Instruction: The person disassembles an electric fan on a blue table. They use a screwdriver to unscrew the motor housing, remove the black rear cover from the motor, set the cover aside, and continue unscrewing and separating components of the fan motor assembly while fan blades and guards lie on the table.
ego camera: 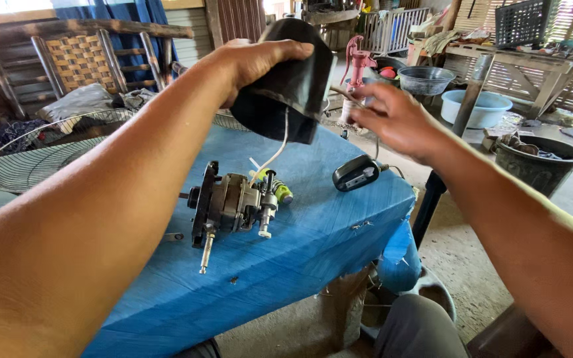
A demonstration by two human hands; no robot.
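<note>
One black motor cover [293, 83] clamped in left hand [260, 59] fingers, right hand [399, 122] fingers apart, one fan motor [230, 202] below.

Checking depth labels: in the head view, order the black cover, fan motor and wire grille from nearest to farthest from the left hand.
1. Black cover: held in the left hand.
2. Fan motor: below, on the table.
3. Wire grille: far left.

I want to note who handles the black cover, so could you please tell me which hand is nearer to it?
Left. The left hand holds the black cover raised over the table; the right hand is apart from it, to its right.
</note>
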